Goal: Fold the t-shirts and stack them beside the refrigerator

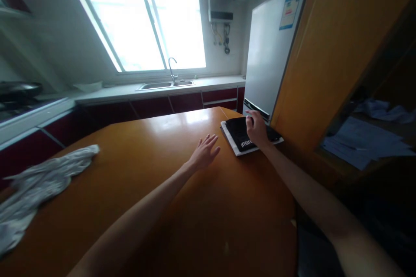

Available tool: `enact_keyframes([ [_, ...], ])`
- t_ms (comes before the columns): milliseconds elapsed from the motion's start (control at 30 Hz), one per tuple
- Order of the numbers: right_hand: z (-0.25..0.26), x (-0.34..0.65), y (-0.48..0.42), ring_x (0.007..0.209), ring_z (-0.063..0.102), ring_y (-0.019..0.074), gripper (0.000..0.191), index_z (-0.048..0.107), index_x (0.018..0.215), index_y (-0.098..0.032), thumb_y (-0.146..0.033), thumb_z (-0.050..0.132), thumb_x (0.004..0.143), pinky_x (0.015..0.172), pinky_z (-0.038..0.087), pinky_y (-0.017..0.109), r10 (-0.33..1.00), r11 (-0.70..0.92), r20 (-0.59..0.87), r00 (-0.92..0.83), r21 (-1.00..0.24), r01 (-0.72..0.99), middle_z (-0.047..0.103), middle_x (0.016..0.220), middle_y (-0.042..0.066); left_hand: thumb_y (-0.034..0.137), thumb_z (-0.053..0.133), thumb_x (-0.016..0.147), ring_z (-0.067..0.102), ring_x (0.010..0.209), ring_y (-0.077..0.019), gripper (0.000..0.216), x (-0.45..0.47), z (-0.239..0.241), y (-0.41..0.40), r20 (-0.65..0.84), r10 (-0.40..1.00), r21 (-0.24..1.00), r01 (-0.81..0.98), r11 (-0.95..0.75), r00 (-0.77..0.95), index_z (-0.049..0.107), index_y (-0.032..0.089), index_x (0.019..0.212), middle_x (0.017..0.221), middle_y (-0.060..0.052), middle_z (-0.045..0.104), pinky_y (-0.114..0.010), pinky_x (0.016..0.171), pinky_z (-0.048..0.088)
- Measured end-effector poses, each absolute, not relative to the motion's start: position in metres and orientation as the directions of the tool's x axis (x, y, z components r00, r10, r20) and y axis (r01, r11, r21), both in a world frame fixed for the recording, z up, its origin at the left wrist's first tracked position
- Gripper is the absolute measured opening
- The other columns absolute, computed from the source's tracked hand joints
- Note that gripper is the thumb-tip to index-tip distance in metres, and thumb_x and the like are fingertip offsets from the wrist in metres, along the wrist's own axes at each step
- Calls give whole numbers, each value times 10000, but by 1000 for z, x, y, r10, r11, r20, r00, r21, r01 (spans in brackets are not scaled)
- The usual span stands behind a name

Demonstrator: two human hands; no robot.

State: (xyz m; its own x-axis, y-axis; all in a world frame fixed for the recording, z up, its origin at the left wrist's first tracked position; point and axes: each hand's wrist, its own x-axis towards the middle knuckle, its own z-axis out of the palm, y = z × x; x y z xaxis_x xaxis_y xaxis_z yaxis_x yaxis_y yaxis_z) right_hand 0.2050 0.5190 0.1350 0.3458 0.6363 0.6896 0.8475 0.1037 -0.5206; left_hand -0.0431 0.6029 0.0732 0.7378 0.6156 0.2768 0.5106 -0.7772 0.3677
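Observation:
My left hand is over the middle of the wooden table, palm down, fingers spread, holding nothing. Farther to the right, my right hand is at a folded black cloth item with white lettering. Its fingers are loosely bent and apart, with nothing visible between them; whether it touches the black cloth I cannot tell. Beneath the black item lies a folded white piece, showing along the near and left edges. A crumpled grey-white garment lies at the table's left side.
Beyond the table runs a white counter with a sink and faucet under a window. A refrigerator stands at the back right. A dark pan is at far left, and papers lie on a shelf at right.

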Motion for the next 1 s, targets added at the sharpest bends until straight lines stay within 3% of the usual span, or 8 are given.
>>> enact_keyframes([
  [200,91,91,516,1306,517,264,413,637,1283,-209,-323,402,963,1157,373,417,785,296,603,138,-562,772,614,1337,117,482,388,1010,209,1539,-285,597,-155,59,578,148,781,337,711,-617,607,397,213,1543,1615,-124,360,-543,1234,147],
  [367,56,27,523,1331,516,256,419,655,1283,-221,-349,447,943,1154,386,418,878,294,479,19,-571,766,580,1400,119,533,404,998,219,1535,-302,600,-217,62,545,79,851,344,787,-512,519,413,271,1538,1622,-95,351,-579,1229,142],
  [467,42,1,523,1401,456,265,470,614,1356,-201,-387,430,965,1177,347,425,923,246,385,-32,-522,817,512,1493,140,548,414,991,209,1537,-314,599,-236,58,533,104,872,333,809,-484,479,435,280,1526,1628,-99,338,-604,1223,129],
  [667,19,-19,516,1512,280,312,573,509,1475,-179,-458,399,987,1218,195,549,971,204,187,-152,-298,933,375,1605,161,553,412,987,189,1543,-311,609,-246,47,523,81,868,286,823,-492,491,444,268,1524,1649,-111,284,-610,1222,109],
  [1000,12,-13,518,1513,291,285,565,509,1481,-206,-436,361,987,1214,226,529,971,203,177,-162,-244,948,377,1608,130,580,363,994,178,1545,-310,634,-247,42,525,74,861,268,822,-503,503,426,254,1535,1654,-125,273,-611,1225,109],
])
